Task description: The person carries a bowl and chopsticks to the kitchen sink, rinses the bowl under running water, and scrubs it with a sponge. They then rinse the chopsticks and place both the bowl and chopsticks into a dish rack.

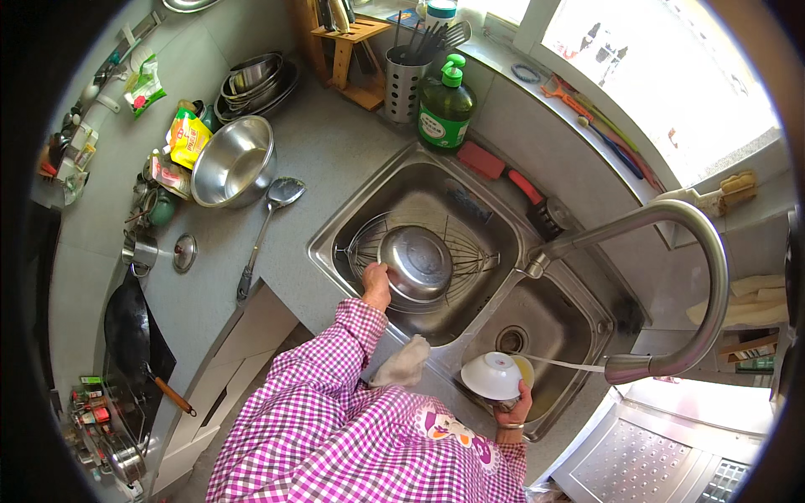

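Observation:
My left hand (pixel 376 283) is closed on the rim of an upside-down steel bowl (pixel 416 263), over a wire rack (pixel 478 261) in the larger left sink (pixel 343 225). My right hand (pixel 513 402) grips a white bowl (pixel 490 375), also tilted bottom up, with something yellowish behind it, in the smaller right sink (pixel 568 335). The curved tap (pixel 706 268) has its head turned toward that bowl, with a thin stream of water running from it. A pale cloth (pixel 400 365) lies on the sink's front edge.
Left counter (pixel 310 147): a steel basin (pixel 233 159), ladle (pixel 287 191), lid (pixel 184 252), stacked bowls (pixel 254 84), black wok (pixel 126 335). Behind the sink: green soap bottle (pixel 446 113), utensil holder (pixel 398 88), red sponge (pixel 480 160), knife block (pixel 348 33). A perforated metal panel (pixel 637 448) is at lower right.

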A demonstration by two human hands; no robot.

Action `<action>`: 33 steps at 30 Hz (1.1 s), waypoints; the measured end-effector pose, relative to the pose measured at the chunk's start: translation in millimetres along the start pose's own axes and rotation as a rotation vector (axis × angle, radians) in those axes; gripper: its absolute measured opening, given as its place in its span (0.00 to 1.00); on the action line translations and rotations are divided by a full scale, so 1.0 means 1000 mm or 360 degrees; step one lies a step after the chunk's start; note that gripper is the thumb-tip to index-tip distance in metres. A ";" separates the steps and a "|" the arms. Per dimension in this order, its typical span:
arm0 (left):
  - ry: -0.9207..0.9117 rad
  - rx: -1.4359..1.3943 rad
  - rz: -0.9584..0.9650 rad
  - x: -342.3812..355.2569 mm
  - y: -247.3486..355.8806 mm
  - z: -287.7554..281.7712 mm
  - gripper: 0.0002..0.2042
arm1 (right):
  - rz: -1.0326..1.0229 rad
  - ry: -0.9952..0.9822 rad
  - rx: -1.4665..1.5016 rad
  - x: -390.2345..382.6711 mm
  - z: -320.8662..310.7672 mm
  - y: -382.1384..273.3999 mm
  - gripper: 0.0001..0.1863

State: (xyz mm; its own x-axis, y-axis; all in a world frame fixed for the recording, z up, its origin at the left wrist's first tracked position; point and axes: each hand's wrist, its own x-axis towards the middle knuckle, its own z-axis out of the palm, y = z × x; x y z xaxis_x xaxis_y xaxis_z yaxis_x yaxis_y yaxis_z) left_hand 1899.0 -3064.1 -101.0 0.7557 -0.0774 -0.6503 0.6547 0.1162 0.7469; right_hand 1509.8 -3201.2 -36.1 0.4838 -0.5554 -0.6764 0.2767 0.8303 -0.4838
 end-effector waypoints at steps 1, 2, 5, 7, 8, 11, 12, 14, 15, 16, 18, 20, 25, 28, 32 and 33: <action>-0.0186 -0.0198 0.0062 -0.006 0.006 0.002 0.06 | 0.0024 0.0097 0.0023 -0.001 0.002 0.000 0.25; -0.0324 -0.0370 0.0059 -0.012 0.012 0.005 0.05 | 0.0006 0.0007 0.0011 -0.002 0.004 0.000 0.25; -0.0499 -0.0467 0.0240 -0.029 0.043 0.016 0.04 | 0.0028 0.0026 0.0006 -0.005 0.006 -0.001 0.25; -0.0593 -0.0446 0.0292 -0.038 0.066 0.017 0.04 | 0.0078 0.0000 0.0041 -0.005 0.004 -0.001 0.25; -0.0501 -0.0401 0.0381 -0.038 0.080 0.018 0.04 | 0.0069 0.0041 0.0025 -0.004 0.003 -0.001 0.25; -0.0586 -0.0494 0.0447 -0.013 0.125 0.003 0.07 | 0.0013 0.0030 0.0048 -0.002 -0.005 0.001 0.25; -0.0581 -0.0554 0.0352 0.003 0.142 -0.005 0.07 | 0.0016 0.0070 0.0033 -0.001 -0.007 0.003 0.25; -0.0421 -0.0616 0.0323 0.037 0.164 -0.019 0.10 | 0.0026 0.0077 0.0014 -0.001 -0.011 0.005 0.25; -0.0367 -0.0746 0.0280 0.057 0.174 -0.027 0.11 | 0.0043 0.0070 0.0028 -0.001 -0.012 0.006 0.25; -0.0233 -0.0855 0.0396 0.076 0.177 -0.032 0.12 | 0.0047 0.0027 0.0023 -0.002 -0.012 0.007 0.26; -0.0115 -0.0761 0.0373 0.110 0.182 -0.056 0.10 | 0.0025 -0.0070 0.0036 -0.005 -0.012 0.009 0.26; -0.0251 -0.0807 0.0391 0.143 0.182 -0.078 0.10 | 0.0042 -0.0022 0.0041 -0.007 -0.008 0.011 0.26; -0.0135 -0.0335 0.0274 0.195 0.196 -0.118 0.10 | -0.0013 -0.0135 0.0213 -0.009 0.001 0.011 0.24; -0.0027 0.0054 0.0203 0.196 0.213 -0.114 0.10 | -0.0055 -0.0144 0.0250 -0.007 0.008 0.009 0.25; 0.0138 0.0381 0.0135 0.169 0.228 -0.096 0.16 | -0.0179 -0.0193 0.0360 0.004 0.016 -0.001 0.25; 0.0145 0.0298 0.0139 0.160 0.229 -0.093 0.19 | -0.0193 -0.0197 0.0433 0.007 0.018 -0.005 0.25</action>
State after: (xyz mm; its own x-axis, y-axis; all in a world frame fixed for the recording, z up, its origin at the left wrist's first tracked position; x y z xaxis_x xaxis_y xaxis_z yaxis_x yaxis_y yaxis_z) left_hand 2168.5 -2958.0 -47.0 0.8105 0.0157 -0.5855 0.5851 -0.0677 0.8081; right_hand 1526.4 -3207.8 -28.4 0.5266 -0.6549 -0.5420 0.5424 0.7498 -0.3791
